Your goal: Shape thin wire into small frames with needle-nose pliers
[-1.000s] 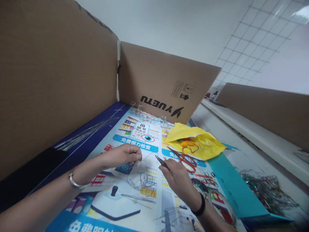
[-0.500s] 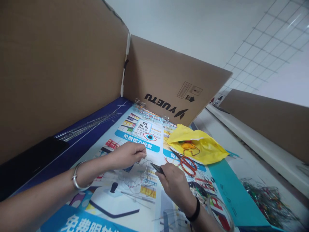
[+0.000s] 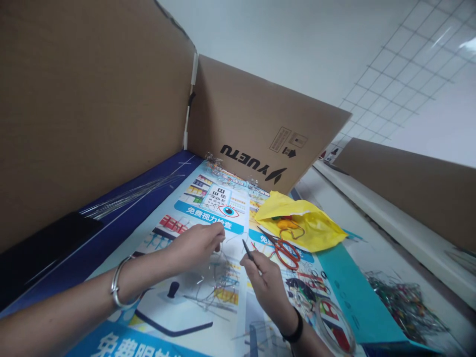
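My left hand (image 3: 203, 243) is closed in a pinch above the printed poster sheet (image 3: 163, 297). Thin silvery wire (image 3: 222, 270) runs down from its fingertips and loops loosely below. My right hand (image 3: 265, 280) is wrapped round dark needle-nose pliers (image 3: 247, 249), whose slim tip points up and away; the handles are hidden in the palm. A gap separates the pliers' tip from my left fingers. Just beyond my right hand lie orange-handled scissors (image 3: 287, 254), against a yellow pouch (image 3: 312, 225) with orange cord inside.
Cardboard panels (image 3: 260, 119) stand at the left and back. A bundle of straight wires (image 3: 134, 197) lies at the left. Near my right wrist is a round clear container (image 3: 323, 317). A heap of twisted wire pieces (image 3: 407, 302) lies far right, past a teal strip (image 3: 345, 292).
The pliers have turned from pointing left at the wire to pointing more upward, and my right hand has drawn slightly away. My left hand keeps its pinch nearly in place.
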The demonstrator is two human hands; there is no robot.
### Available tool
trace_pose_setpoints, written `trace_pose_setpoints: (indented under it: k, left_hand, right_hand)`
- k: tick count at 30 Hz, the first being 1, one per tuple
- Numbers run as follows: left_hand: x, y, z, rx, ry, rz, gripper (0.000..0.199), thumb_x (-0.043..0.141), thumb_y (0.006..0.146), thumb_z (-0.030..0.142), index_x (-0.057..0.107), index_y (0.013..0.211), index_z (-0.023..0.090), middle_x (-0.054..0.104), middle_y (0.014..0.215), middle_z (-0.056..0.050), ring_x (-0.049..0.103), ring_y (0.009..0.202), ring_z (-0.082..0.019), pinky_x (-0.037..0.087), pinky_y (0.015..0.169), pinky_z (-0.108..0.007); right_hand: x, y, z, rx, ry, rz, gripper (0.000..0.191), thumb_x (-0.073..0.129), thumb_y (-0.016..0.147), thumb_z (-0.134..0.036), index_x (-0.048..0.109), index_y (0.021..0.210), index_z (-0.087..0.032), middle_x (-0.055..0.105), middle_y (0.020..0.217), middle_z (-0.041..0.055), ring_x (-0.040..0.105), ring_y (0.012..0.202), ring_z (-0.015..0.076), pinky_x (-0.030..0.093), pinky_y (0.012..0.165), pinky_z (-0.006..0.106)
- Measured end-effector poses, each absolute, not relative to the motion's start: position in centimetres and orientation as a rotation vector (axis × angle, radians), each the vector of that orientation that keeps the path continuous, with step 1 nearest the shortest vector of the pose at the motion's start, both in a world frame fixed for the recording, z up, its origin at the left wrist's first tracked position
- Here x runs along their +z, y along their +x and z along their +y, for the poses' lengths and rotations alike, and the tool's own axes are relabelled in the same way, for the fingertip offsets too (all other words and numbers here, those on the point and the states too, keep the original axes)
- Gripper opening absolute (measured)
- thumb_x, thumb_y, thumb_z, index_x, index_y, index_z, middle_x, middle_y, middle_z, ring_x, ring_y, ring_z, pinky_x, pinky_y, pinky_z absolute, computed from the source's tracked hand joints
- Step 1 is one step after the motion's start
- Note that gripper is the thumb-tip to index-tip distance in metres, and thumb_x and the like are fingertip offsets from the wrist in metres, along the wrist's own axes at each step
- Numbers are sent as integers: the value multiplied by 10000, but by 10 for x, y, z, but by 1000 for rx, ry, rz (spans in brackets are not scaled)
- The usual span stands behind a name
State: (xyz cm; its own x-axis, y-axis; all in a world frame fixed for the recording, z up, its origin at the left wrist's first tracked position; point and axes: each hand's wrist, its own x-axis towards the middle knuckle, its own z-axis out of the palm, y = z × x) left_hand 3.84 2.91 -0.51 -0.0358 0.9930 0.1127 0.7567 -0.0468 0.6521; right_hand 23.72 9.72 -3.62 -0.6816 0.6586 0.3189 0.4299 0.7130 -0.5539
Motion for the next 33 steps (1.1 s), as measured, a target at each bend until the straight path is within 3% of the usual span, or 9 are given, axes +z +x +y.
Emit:
trace_pose_setpoints:
  k: [13,22,26,33]
  left_hand:
    - [-25,54,26,1063,1739,1786,210,316,906,302,473,800,209,628,687,16,579,651,-144,387,620,-246]
    - [-27,54,31,1113,1435,1535,200,370,859,336,469,753,198,621,708,35,472,448,-79,374,470,-208]
    - [-27,52,34,1137,1322,1390,126,453,798,315,458,816,191,606,735,23,482,487,-84,387,469,-206]
    - [-30,49,37,1113,1407,1501,207,505,765,355,564,739,158,516,614,27,487,580,-111,375,558,-225]
  right_hand:
    - [-47,226,79,940,-907,-2319,320,402,856,-386,382,603,-191,344,563,-49,331,544,92,279,497,208]
    - [-50,225,78,964,-1024,-2237,274,446,812,-379,442,625,-180,409,585,-36,374,567,104,294,521,214]
    - [-52,228,82,957,-1042,-2215,282,443,819,-391,446,631,-181,404,584,-35,371,566,106,286,522,218]
    - [-53,229,82,915,-1027,-2208,261,454,816,-372,484,651,-172,443,590,-25,390,566,111,294,529,222]
